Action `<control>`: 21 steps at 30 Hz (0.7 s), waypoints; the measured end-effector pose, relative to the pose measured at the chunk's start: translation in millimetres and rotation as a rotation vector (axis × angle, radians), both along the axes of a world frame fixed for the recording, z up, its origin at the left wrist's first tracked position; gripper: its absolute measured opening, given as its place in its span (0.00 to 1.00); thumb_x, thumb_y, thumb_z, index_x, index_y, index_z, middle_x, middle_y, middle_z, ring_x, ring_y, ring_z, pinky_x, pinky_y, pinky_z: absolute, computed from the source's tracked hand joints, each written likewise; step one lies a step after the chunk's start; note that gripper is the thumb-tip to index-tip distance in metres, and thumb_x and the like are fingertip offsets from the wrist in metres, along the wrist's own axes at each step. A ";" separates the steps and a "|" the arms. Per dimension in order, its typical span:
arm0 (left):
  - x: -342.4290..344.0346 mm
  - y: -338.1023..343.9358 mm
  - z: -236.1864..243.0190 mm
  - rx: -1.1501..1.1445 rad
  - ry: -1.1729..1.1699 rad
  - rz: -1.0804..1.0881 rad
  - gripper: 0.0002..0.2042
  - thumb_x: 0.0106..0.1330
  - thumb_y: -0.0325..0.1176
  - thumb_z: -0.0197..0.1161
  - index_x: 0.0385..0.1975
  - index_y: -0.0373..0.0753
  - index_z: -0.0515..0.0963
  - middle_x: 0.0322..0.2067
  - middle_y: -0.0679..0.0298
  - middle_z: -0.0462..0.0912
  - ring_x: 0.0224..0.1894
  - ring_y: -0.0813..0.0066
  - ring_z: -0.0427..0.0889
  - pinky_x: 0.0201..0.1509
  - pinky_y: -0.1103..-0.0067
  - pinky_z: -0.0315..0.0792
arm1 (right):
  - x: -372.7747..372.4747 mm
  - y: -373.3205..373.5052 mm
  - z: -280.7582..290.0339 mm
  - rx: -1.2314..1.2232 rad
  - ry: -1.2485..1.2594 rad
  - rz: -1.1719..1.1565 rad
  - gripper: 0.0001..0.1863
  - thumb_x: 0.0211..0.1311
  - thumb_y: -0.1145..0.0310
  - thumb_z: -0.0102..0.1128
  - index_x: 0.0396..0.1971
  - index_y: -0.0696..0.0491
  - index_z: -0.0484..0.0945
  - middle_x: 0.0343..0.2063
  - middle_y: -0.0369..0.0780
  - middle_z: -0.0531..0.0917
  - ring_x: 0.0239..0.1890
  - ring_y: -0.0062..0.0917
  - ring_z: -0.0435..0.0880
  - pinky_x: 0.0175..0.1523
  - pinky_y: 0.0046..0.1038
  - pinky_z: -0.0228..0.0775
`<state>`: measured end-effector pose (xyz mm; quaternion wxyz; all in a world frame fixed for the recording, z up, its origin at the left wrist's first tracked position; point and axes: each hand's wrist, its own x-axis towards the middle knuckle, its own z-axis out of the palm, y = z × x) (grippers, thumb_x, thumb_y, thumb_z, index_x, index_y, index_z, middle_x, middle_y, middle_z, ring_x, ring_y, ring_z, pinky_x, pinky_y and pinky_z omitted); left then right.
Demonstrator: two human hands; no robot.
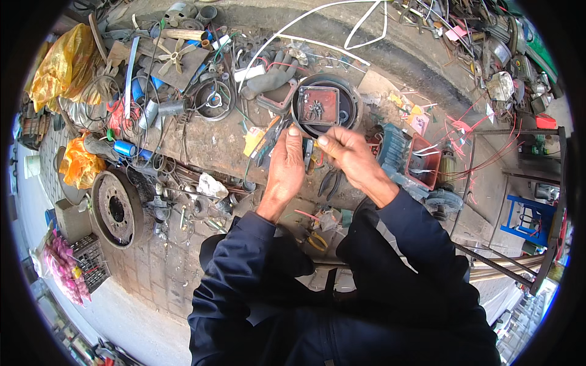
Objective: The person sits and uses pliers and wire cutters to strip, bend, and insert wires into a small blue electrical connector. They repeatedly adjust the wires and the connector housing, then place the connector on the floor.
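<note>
My left hand (285, 171) is closed at the near left side of a round dark metal housing (356, 100), thumb pressed on the fingers. Whatever it grips is hidden. Just to its right, my right hand (356, 157) is curled in a pinch by the housing's near rim. A small yellow bit shows at its fingertips, too little to name. Lying on the housing is a square reddish box (335, 120) with several small metal fasteners (315, 110) inside. A similar reddish square frame (281, 97) lies left of it, under a grey work glove (268, 82).
A blue-green motor (394, 152) with an open red terminal box (422, 161) stands at right. Dark-handled pliers (330, 184) and yellow-handled pliers (317, 241) lie nearer me. Left are a wheel rim (104, 210), a fan blade (173, 56) and tangled wires. White strips cross the far side.
</note>
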<state>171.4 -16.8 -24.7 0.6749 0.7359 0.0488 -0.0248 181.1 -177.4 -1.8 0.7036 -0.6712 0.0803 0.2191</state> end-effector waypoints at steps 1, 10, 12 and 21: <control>0.3 0.7 0.7 -0.083 0.079 -0.016 0.24 0.82 0.51 0.39 0.44 0.34 0.75 0.32 0.62 0.80 0.31 0.70 0.78 0.37 0.68 0.74 | 1.2 -2.0 -3.2 0.168 0.249 -0.051 0.11 0.71 0.66 0.62 0.30 0.55 0.77 0.22 0.31 0.76 0.21 0.14 0.67 0.24 0.21 0.58; 1.1 0.4 2.0 -0.062 0.181 -0.023 0.25 0.82 0.51 0.39 0.42 0.37 0.77 0.29 0.65 0.77 0.30 0.77 0.74 0.36 0.76 0.72 | -2.6 5.0 15.4 -0.474 -0.524 0.051 0.12 0.67 0.67 0.64 0.30 0.59 0.76 0.21 0.39 0.79 0.24 0.21 0.75 0.33 0.29 0.70; 2.2 2.9 2.6 -0.092 0.256 -0.018 0.26 0.82 0.52 0.39 0.41 0.37 0.78 0.28 0.65 0.78 0.29 0.78 0.74 0.34 0.77 0.72 | 3.1 4.1 13.9 -0.371 -0.373 0.050 0.12 0.69 0.66 0.63 0.29 0.58 0.76 0.20 0.37 0.78 0.23 0.19 0.73 0.30 0.27 0.67; 1.3 5.3 6.0 -0.160 0.182 -0.045 0.27 0.82 0.53 0.39 0.40 0.34 0.77 0.29 0.66 0.78 0.31 0.77 0.75 0.38 0.77 0.72 | 1.9 2.0 18.3 -0.493 -0.549 0.126 0.13 0.73 0.63 0.61 0.30 0.55 0.77 0.21 0.30 0.75 0.22 0.15 0.67 0.26 0.23 0.58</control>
